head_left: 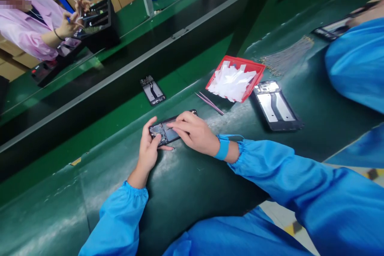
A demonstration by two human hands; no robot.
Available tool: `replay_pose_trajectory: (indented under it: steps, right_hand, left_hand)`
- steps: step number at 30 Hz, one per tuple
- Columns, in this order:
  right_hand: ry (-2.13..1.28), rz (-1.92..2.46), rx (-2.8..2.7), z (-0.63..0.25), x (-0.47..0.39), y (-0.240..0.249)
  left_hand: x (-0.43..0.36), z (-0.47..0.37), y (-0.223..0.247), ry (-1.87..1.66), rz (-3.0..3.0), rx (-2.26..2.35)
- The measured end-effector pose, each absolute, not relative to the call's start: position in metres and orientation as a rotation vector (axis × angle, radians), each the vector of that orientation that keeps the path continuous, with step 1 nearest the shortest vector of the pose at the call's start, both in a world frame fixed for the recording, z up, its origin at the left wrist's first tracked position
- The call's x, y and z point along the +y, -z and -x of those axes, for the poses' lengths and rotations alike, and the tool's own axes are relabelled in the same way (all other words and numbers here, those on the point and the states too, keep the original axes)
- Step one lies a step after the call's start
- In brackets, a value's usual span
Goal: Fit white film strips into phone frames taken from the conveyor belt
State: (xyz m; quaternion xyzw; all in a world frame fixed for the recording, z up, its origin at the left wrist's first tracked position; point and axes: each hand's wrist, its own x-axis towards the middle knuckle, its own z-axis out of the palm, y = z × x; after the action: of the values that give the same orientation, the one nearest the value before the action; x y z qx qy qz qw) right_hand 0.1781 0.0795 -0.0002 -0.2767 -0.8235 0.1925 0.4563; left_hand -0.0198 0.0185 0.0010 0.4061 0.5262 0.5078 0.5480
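My left hand grips one end of an opened phone, its thumb on the exposed circuit board side. Over the phone's middle is my right hand, thumb and fingertips pinched together at the inner surface. Whatever is between those fingertips is too small to make out. A blue wrist strap circles my right wrist. Just beyond the right hand, a pair of tweezers lies on the green mat. A red tray full of white strips stands behind the tweezers.
Several opened phones lie about, one right of the tray, another on the lower green strip beyond the bench edge. Thin cables are bunched at the back right. A co-worker's blue sleeve is at right; a person in pink works across.
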Motion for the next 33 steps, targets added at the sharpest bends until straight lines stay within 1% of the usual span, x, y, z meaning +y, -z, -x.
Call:
replay_pose_trajectory:
  steps: [3, 7, 13, 20, 29, 33]
  right_hand:
    - [-0.434, 0.629, -2.098, -0.177, 0.077, 0.006]
    - [-0.331, 0.586, -2.180, -0.177, 0.077, 0.005]
    - [-0.092, 0.671, -2.311, -0.181, 0.072, -0.006]
    - [-0.201, 0.663, -2.228, -0.181, 0.073, -0.006]
    - [-0.209, 0.676, -2.258, -0.183, 0.072, -0.007]
    - [-0.154, 0.679, -2.278, -0.183, 0.072, -0.008]
  left_hand:
    - [0.016, 0.016, -0.002, -1.174, -0.993, 1.223]
    - [0.015, 0.011, -0.003, -1.207, -1.042, 1.333]
    - [0.015, 0.009, -0.004, -1.219, -1.042, 1.374]
    - [0.015, 0.010, -0.005, -1.204, -1.032, 1.322]
    - [0.016, 0.009, -0.003, -1.226, -1.010, 1.316]
    - [0.016, 0.008, -0.001, -1.238, -0.983, 1.317]
